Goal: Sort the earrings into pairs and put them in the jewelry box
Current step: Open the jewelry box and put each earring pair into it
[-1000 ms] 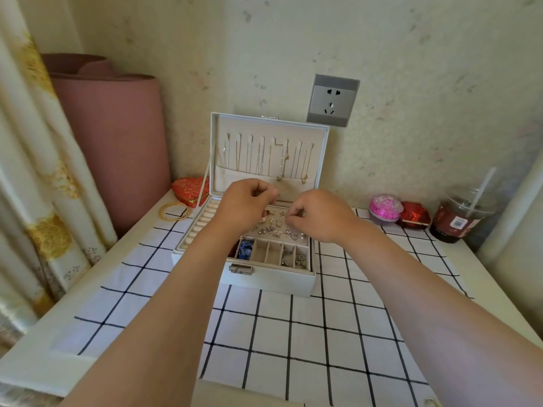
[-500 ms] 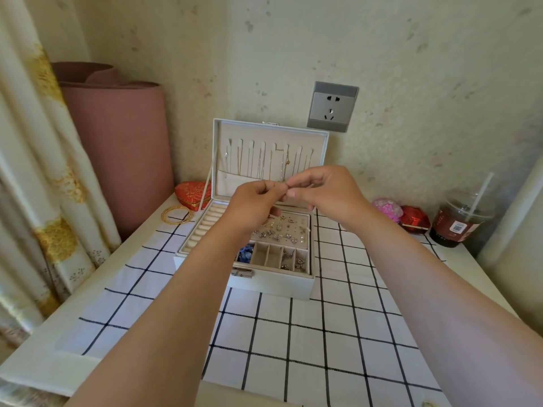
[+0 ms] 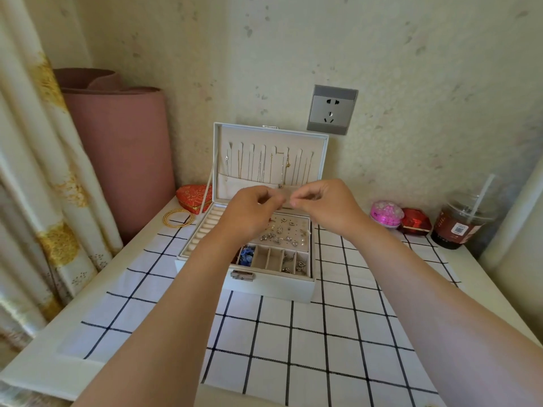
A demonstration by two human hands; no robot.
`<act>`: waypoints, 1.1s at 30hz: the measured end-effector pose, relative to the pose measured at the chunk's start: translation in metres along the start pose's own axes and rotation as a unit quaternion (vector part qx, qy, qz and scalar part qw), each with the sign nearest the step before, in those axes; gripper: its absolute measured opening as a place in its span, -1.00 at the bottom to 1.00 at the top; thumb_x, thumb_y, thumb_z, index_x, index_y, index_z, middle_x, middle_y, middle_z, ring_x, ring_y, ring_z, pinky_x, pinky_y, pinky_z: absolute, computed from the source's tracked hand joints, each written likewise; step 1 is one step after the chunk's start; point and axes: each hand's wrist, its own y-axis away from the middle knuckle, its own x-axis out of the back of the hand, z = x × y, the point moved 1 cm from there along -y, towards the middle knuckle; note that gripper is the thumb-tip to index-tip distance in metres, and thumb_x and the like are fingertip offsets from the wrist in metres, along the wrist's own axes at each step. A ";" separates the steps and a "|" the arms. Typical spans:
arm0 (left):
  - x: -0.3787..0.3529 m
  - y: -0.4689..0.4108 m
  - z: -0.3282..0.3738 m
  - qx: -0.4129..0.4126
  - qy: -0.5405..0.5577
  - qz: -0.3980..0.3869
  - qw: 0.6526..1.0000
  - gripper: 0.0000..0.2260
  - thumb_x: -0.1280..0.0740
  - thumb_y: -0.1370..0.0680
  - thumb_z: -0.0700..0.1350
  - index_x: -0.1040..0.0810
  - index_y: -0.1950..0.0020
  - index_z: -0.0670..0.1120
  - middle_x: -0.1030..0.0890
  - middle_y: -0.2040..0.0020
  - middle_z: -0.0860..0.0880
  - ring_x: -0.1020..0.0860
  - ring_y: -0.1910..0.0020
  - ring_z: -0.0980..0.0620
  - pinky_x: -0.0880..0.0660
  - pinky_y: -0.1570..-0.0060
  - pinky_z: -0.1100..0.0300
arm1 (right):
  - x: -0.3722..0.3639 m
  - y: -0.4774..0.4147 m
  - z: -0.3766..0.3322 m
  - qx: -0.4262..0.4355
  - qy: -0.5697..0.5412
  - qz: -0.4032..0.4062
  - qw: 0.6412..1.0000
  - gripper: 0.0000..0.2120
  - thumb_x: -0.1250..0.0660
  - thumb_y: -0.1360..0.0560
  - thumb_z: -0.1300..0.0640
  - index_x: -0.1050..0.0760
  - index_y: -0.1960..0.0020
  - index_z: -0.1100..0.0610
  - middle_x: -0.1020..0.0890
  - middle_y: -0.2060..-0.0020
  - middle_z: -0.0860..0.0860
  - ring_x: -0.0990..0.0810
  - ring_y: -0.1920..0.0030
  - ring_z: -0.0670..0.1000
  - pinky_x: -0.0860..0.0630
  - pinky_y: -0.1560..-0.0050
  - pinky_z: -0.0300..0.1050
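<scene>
Over the open jewelry box (image 3: 264, 286) on the desk (image 3: 41, 356), held left hand (image 3: 252, 214) and right hand (image 3: 326, 207) side by side, fingers curled, tips nearly meeting; could not tell whether pinching anything. Showed loose earrings (image 3: 282, 235) lying in the tray directly beneath.

Bare left hand (image 3: 252, 210), bare right hand (image 3: 326, 207), forearms (image 3: 164, 318) bare along their visible length

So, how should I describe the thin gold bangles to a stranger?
Start at the open white jewelry box on the checked cloth. Left of its lid lies a red heart-shaped box; the thin gold bangles lie just in front of it. They are the only gold hoops there.
</scene>
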 end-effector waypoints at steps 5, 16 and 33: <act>0.001 0.001 -0.020 -0.064 -0.272 0.004 0.960 -0.80 -0.31 -0.59 -0.06 -0.63 -0.16 0.14 -0.58 -0.17 0.09 -0.38 -0.27 0.02 -0.37 -0.28 0.03 | -0.011 0.005 0.014 -0.003 0.213 -0.099 0.972 -0.96 -0.51 -0.45 0.07 -0.72 0.13 -0.07 -0.68 0.20 -0.20 -0.61 0.13 -0.22 -0.52 0.07 -0.19; -0.003 0.000 -0.028 -0.102 -0.349 -0.053 0.930 -0.80 -0.26 -0.61 -0.02 -0.64 -0.15 0.16 -0.57 -0.19 0.05 -0.38 -0.24 -0.02 -0.33 -0.26 0.01 | -0.015 0.009 0.006 0.070 0.274 -0.122 0.951 -0.93 -0.47 -0.48 0.06 -0.73 0.09 -0.08 -0.57 0.30 -0.24 -0.57 0.18 -0.17 -0.44 0.17 -0.27; -0.012 0.018 -0.014 -0.135 -0.339 -0.014 0.931 -0.75 -0.28 -0.58 0.08 -0.57 -0.23 0.14 -0.57 -0.17 0.08 -0.40 -0.21 0.02 -0.30 -0.21 0.06 | 0.019 0.028 -0.004 0.000 0.183 -0.109 0.977 -0.81 -0.39 -0.52 0.16 -0.70 0.03 -0.10 -0.62 0.14 -0.23 -0.56 0.08 -0.24 -0.48 0.01 -0.26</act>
